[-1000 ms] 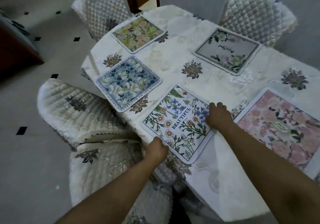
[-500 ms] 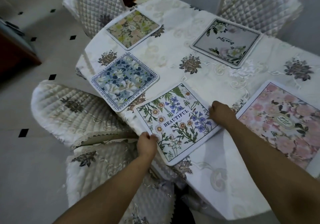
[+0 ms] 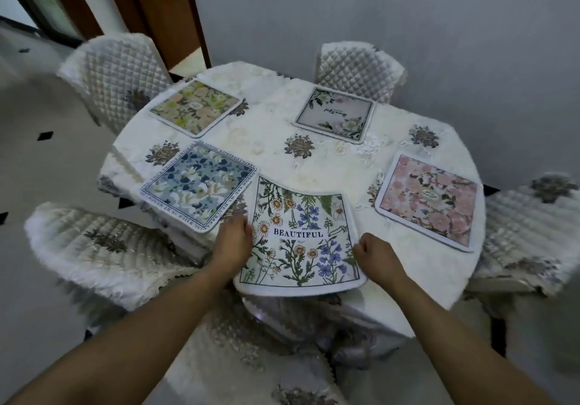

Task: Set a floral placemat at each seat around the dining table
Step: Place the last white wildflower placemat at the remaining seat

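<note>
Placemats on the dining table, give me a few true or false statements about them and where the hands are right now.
1. Five placemats lie on the table. True.
2. The wildflower placemat reads BEAUTIFUL. True.
3. The left hand rests on the pink placemat. False: it grips the left edge of the wildflower placemat; the pink one lies apart to the right, untouched.
4. The right hand is at the wildflower placemat's right edge. True.
5. The blue placemat lies on a chair. False: it lies on the table, left of the wildflower placemat.
6. The wildflower placemat sits wholly on the table. False: its near edge overhangs the table edge.
</note>
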`<action>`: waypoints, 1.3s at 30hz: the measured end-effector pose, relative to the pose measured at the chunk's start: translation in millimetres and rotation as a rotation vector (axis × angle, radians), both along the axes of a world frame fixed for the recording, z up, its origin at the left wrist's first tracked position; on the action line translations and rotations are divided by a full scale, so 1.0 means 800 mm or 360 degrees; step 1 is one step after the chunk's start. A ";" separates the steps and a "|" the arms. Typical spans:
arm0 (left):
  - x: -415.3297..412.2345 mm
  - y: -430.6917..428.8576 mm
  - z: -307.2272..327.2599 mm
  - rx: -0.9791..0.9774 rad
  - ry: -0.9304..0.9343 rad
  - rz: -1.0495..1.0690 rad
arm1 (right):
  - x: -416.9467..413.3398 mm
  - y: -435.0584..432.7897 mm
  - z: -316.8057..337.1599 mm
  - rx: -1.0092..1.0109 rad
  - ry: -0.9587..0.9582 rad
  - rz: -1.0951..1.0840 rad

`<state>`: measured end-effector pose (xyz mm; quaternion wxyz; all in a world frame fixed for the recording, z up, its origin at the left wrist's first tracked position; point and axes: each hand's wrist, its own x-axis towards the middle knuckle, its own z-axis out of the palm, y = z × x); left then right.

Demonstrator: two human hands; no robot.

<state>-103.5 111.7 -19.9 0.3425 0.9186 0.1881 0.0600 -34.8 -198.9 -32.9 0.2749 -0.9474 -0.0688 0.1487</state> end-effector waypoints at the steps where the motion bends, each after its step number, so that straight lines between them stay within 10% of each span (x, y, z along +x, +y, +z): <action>1: 0.008 0.004 0.007 -0.0010 0.0013 -0.0029 | -0.009 0.002 0.006 -0.0008 -0.0038 -0.0053; 39: 0.180 0.112 -0.153 0.0178 0.0163 -0.0775 | -0.040 0.126 -0.137 -0.0453 0.0134 -0.1016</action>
